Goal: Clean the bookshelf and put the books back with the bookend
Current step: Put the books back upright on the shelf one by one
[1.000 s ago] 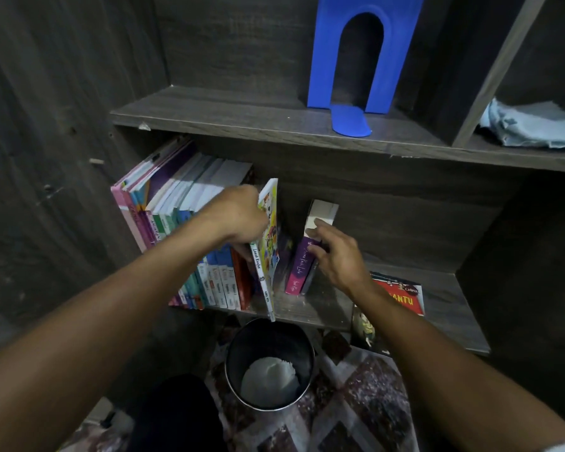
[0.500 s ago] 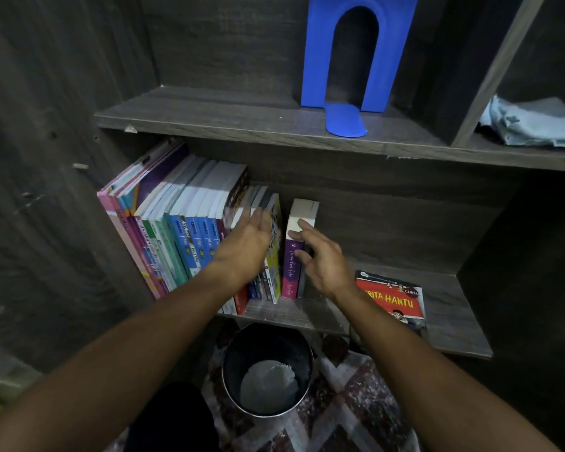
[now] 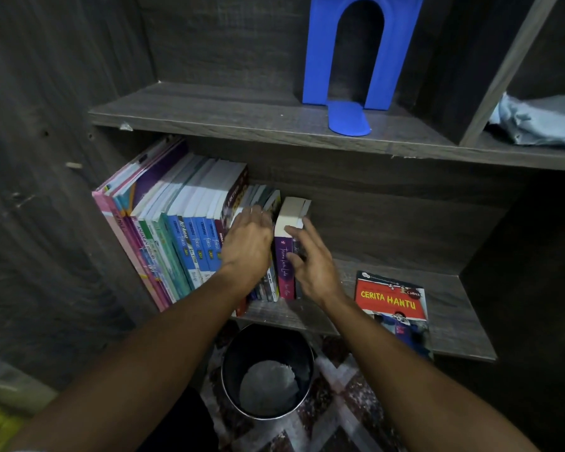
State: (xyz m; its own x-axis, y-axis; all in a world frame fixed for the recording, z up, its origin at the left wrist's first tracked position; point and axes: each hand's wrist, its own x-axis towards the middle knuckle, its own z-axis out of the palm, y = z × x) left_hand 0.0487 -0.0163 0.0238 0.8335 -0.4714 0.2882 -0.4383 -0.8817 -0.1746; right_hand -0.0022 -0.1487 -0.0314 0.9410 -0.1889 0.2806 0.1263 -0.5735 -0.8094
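A row of books [image 3: 183, 230] leans left on the lower shelf [image 3: 450, 301] of a dark wooden bookshelf. My left hand [image 3: 247, 244] lies flat, fingers apart, against the spines of the thin books at the row's right end. A purple book [image 3: 284, 259] stands upright at the end of the row. My right hand [image 3: 310, 262] is open with its fingers against that book's right side. A red book titled "Cerita Hantu" [image 3: 392, 305] lies flat to the right. The blue bookend [image 3: 359, 57] stands on the upper shelf [image 3: 209, 115].
A light blue cloth [image 3: 542, 120] lies crumpled in the upper right compartment. A black bin [image 3: 268, 370] with white contents stands on the patterned floor below the shelf. A slanted divider [image 3: 503, 73] separates the upper compartments.
The yellow thin book that my left hand held has been slid into the row. Both hands have pressed the row and the purple book upright and together.
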